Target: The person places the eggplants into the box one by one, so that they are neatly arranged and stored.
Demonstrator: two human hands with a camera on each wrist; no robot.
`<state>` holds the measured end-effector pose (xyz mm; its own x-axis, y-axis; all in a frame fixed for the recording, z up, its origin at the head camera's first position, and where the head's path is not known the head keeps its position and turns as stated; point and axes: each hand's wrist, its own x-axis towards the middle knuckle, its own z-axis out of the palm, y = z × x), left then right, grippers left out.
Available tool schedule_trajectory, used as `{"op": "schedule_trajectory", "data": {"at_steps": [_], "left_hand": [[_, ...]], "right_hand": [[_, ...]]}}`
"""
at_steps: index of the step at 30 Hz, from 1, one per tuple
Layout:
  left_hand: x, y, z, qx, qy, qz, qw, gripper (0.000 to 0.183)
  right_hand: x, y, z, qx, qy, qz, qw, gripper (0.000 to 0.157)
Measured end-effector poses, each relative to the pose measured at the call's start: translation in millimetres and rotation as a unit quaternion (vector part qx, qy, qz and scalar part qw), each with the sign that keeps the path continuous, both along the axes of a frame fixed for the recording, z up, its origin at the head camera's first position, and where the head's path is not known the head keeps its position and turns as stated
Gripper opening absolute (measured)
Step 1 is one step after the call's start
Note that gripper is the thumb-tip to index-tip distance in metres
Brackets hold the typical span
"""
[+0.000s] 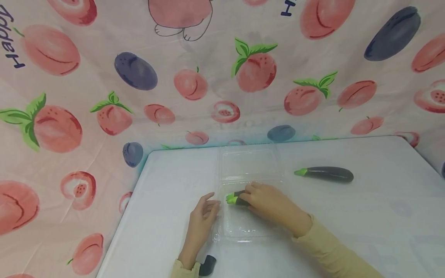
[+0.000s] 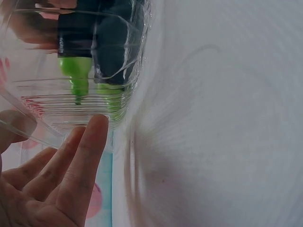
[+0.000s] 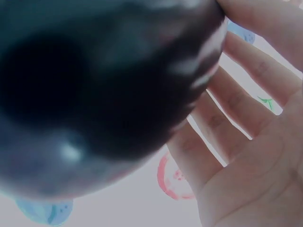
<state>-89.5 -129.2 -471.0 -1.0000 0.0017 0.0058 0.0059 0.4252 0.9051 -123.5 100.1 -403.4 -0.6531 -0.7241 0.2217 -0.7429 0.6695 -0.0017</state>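
Note:
My right hand grips a dark eggplant with a green stem, over the clear plastic clamshell box. Another eggplant lies right alongside it, its body mostly hidden under the hand. In the right wrist view the glossy end of the eggplant looms large, with thumb and fingers along one side. My left hand is at the box's left edge, fingers fairly straight. The left wrist view shows those fingertips at the ridged side wall, with two green stems behind the plastic.
A third eggplant lies on the white table, right of the box. The box's lid is folded back toward the wall. Fruit-printed cloth hangs behind the table and at its left. A black device sits at the left wrist.

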Motion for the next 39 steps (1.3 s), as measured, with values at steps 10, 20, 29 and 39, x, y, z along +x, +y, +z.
{"op": "schedule_trajectory", "data": {"at_steps": [10,20,29,39], "left_hand": [[-1.6,0,-0.7,-0.005,-0.002,0.003,1.0000,0.048],[-1.4,-1,-0.7,0.002,-0.002,0.000,1.0000,0.047],[-1.2,0,0.2,0.003,-0.007,0.003,1.0000,0.048],[-0.7,0,0.7,-0.002,-0.002,0.003,1.0000,0.047]], "right_hand": [[1.0,-2,-1.9,0.010,-0.016,-0.005,1.000,0.025],[1.2,-5,-6.3,0.032,-0.037,-0.016,0.999,0.026],[-1.2,-7,-13.4,0.051,-0.052,-0.018,0.997,0.030],[-3.1,-7,-16.8,0.048,-0.049,-0.002,0.998,0.032]]}}
